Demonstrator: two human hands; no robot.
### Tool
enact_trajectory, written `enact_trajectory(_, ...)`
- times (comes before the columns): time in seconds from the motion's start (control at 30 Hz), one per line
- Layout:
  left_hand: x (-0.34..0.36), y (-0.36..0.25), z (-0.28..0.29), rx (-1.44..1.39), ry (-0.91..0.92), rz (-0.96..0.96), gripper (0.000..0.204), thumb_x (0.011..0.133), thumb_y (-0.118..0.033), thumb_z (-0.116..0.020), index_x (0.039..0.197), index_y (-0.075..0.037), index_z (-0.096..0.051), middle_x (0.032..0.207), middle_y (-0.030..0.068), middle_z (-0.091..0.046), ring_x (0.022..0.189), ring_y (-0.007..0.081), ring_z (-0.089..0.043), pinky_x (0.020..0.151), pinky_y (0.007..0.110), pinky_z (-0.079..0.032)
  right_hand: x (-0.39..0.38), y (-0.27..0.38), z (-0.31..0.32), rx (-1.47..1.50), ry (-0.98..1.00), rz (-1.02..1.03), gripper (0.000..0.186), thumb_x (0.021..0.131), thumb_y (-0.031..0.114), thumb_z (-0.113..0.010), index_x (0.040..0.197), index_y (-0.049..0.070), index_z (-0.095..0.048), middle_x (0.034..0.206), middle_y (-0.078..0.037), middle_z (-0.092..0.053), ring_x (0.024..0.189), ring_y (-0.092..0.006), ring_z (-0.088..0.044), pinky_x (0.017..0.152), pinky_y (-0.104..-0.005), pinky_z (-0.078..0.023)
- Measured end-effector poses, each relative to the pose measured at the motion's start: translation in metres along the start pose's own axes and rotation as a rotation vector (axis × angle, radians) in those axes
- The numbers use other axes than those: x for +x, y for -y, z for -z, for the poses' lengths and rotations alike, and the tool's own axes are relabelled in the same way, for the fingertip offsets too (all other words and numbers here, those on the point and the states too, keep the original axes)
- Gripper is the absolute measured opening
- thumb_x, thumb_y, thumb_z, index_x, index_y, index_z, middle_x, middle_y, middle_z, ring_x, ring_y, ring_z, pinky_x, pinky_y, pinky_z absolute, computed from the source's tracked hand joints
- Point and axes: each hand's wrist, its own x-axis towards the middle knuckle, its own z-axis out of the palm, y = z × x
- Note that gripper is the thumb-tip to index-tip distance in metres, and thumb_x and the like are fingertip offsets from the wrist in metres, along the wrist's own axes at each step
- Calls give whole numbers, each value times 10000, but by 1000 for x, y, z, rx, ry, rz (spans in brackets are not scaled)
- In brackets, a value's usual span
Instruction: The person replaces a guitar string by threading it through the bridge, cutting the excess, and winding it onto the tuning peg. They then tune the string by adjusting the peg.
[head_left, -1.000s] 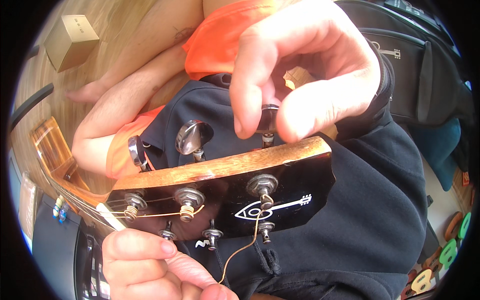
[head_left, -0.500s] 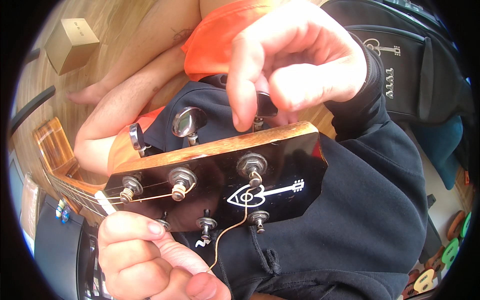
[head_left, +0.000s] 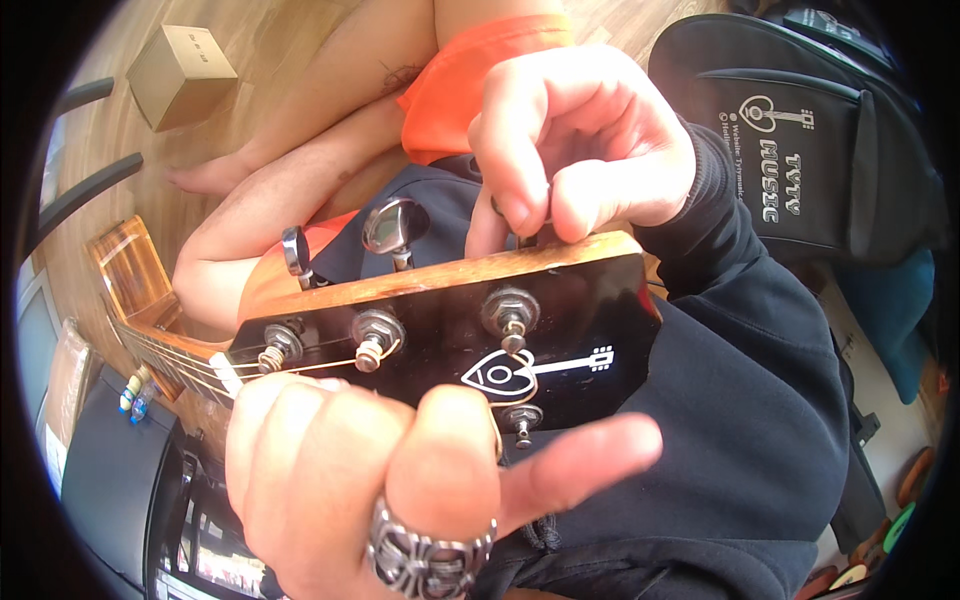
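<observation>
A guitar's black headstock (head_left: 590,310) with a light wooden edge lies across the middle, a white heart-and-guitar emblem on its face. My right hand (head_left: 610,130) is closed at its upper edge, thumb and fingers pinching a tuning peg (head_left: 527,240) that they mostly cover. From the post below the emblem's top, a loose bronze string (head_left: 508,404) bends toward my left hand (head_left: 320,470). That hand is curled over the lower headstock, closed on the string, its thumb stretched right; a silver ring (head_left: 425,550) is on one finger. Other posts carry wound strings.
Two more tuning pegs (head_left: 397,228) stick up from the upper edge. The neck (head_left: 165,350) runs left toward a wooden block-like piece (head_left: 132,275). A cardboard box (head_left: 180,78) sits on the floor, beyond bare legs. A black bag (head_left: 790,130) lies at right.
My left hand has moved up and right over the lower headstock, its thumb now extended. My right thumb and fingers have closed on the tuning peg. The whole view has shifted slightly.
</observation>
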Motion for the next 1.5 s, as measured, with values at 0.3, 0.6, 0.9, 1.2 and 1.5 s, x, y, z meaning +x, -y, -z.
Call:
enact_trajectory(0.3,-12,3,-40,-91,-267,176,171,878,-93,-667,800,6,-552,583,-6,-463,512,50,-320,473,212,-245,0,-7,-5,-12,-128,67,340,810,259,-787,867,-3,-579,825,-86,-633,767,-211,-692,649,-263,-525)
enact_trajectory(0.6,2,15,-32,-161,-134,21,115,860,-26,-659,822,17,-560,580,38,-494,489,90,-416,475,210,-327,5,-16,-3,-39,-128,163,307,871,279,-723,848,27,-548,763,-31,-510,741,-166,-657,657,-254,-508)
enact_trajectory(0.9,13,27,-46,-163,-309,-122,120,793,23,-679,788,11,-560,558,68,-505,410,193,-447,414,300,-377,5,-1,10,-160,-44,-8,247,983,266,-556,1072,39,-588,1022,-11,-606,906,-65,-547,785,-218,-440)
enact_trajectory(1.2,11,30,-53,-151,-447,-93,149,761,-17,-706,737,-36,-560,545,44,-488,403,194,-462,405,286,-373,-1,7,38,125,135,-224,340,950,290,-574,1101,-14,-568,1159,-109,-561,985,-129,-590,791,-225,-476)
enact_trajectory(1.5,9,35,-64,-164,-471,-71,162,760,-28,-713,714,-47,-558,535,28,-466,404,184,-453,400,290,-367,17,3,24,-42,-44,-154,220,874,153,-664,989,19,-533,721,10,-574,596,-37,-487,549,-176,-366)
